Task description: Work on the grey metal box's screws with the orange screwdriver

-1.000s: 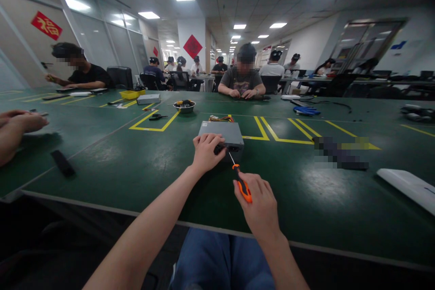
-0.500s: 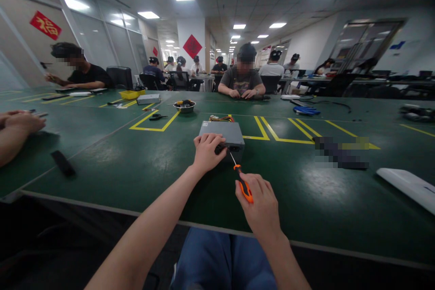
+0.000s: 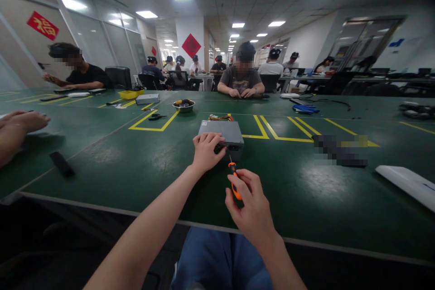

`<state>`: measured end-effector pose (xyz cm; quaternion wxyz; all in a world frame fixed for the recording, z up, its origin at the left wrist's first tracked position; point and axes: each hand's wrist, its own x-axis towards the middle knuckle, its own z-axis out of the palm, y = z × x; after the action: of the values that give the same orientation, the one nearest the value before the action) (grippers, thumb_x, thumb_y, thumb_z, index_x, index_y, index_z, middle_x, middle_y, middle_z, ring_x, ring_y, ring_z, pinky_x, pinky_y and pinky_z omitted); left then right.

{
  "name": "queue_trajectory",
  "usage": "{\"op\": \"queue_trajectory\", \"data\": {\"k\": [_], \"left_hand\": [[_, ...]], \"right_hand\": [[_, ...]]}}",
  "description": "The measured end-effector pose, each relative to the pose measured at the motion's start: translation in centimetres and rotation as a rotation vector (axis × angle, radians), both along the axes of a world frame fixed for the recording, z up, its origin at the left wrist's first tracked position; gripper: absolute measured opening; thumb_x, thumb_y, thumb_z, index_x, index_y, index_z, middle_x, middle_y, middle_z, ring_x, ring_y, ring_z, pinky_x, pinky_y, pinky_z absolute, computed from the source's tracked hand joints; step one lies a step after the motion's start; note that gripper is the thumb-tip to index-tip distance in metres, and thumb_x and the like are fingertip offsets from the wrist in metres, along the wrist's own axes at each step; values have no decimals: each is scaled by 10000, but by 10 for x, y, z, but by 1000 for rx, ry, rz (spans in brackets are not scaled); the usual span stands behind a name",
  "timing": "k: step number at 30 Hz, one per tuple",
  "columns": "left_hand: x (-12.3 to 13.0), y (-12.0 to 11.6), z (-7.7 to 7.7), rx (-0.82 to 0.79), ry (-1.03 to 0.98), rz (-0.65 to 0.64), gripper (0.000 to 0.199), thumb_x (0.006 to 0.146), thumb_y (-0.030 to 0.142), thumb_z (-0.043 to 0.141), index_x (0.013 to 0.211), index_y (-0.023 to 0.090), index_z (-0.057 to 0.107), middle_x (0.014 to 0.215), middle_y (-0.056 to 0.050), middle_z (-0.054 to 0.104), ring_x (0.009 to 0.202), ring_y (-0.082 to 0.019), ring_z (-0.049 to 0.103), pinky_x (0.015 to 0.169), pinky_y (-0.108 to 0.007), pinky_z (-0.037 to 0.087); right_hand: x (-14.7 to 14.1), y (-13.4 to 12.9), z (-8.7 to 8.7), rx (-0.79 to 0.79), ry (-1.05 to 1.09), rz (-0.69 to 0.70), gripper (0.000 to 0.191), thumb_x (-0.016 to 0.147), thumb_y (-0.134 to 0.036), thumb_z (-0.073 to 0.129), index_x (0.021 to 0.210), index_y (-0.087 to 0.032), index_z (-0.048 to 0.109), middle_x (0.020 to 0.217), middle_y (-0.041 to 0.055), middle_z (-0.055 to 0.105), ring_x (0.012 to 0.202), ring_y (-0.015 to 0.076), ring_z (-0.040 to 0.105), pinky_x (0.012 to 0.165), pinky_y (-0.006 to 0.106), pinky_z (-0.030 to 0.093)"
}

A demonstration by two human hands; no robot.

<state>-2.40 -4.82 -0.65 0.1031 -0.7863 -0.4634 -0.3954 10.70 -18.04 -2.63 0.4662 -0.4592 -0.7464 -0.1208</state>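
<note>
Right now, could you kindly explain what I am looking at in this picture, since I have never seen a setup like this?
There is no machine here. This single view comes from a camera worn on a person's head, looking forward and down at their own bare hands. The left hand rests on a grey metal box, probably a power supply, with coloured wires behind it. The right hand holds an orange-and-black screwdriver, its tip pointing toward the box. These are over a green tabletop marked with yellow lines. Farther along it are a metal bowl and a co-worker seated opposite.
</note>
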Motion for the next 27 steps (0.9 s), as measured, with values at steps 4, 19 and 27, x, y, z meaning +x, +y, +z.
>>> {"op": "queue_trajectory", "data": {"k": [4, 19, 27], "left_hand": [[0, 0, 0, 2, -8, -8, 209, 781, 321, 586, 986, 278, 591, 1132, 2, 624, 1074, -216, 487, 887, -402, 271], [0, 1, -1, 18, -13, -10, 203, 774, 315, 595, 973, 278, 595, 1122, 8, 627, 1064, -213, 497, 884, -404, 271], [-1, 0, 0, 28, -18, -23, 203, 768, 301, 603, 968, 276, 590, 1116, 17, 633, 1062, -204, 502, 875, -398, 271]], "right_hand": [[2, -3, -2, 68, -63, 0, 334, 864, -150, 481, 1196, -188, 500, 1131, 118, 548, 999, 176, 587, 771, 257, 528], [3, -5, 1, -21, -18, 121, 302, 857, -187, 483, 1154, -186, 537, 1188, 138, 486, 1005, 199, 581, 791, 315, 537], [7, -5, 1, 91, -9, 52, 349, 852, -187, 530, 1200, -167, 510, 1171, 137, 581, 1020, 213, 598, 832, 338, 519]]}}
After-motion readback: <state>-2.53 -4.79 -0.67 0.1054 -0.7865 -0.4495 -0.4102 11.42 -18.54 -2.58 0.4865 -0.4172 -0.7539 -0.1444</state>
